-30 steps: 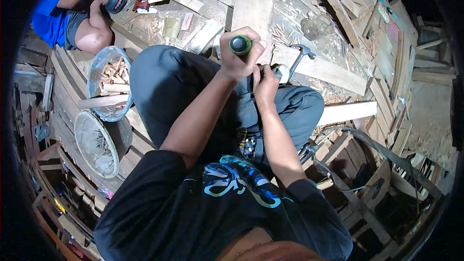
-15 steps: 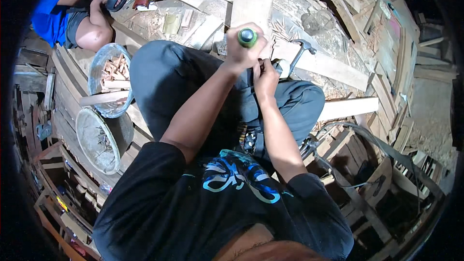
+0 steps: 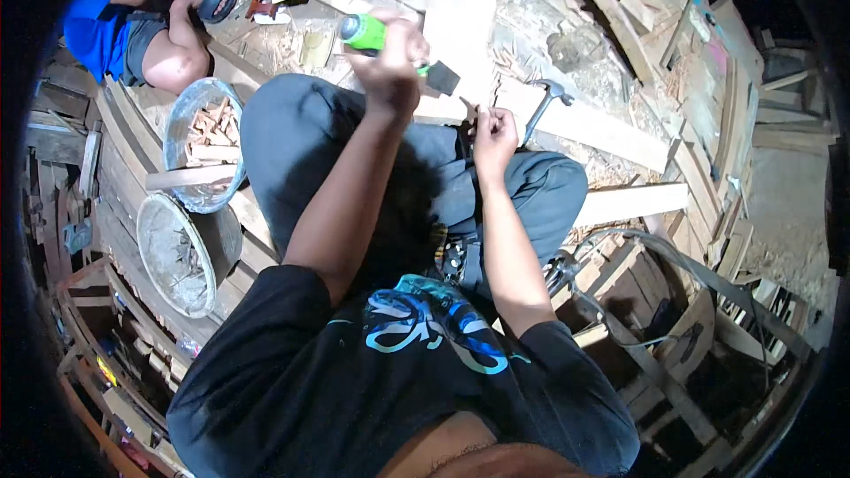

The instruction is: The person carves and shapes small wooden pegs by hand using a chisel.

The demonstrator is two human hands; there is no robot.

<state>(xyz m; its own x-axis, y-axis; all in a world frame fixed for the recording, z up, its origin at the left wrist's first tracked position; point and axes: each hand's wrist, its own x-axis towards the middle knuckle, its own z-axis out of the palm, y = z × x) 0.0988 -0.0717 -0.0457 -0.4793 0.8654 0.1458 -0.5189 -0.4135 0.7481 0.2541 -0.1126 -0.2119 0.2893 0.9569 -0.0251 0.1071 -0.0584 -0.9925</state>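
My left hand [image 3: 392,62] is closed round the green handle of a chisel [image 3: 443,79]. Its wide dark blade points right and slightly down, above the pale board [image 3: 460,22] in front of my knees. My right hand [image 3: 496,135] pinches a small wooden peg [image 3: 467,107], whose tip sticks out toward the blade without touching it. Just right of that hand a claw hammer [image 3: 537,112] lies on a plank, its head pointing away from me. Small wooden sticks [image 3: 507,62] are scattered beside the board.
To my left, a blue tub [image 3: 168,137] holds several wooden pieces, and a pale bucket [image 3: 211,290] lies tipped below it. Another person in blue [image 3: 93,22] sits at the far left near a handsaw [image 3: 263,2]. Long planks [image 3: 611,128] and timber frames line the right.
My left hand has swung left and tilted the chisel from upright, baring its blade. The right hand has shifted slightly right, and the peg in it now shows. Both hands have come apart.
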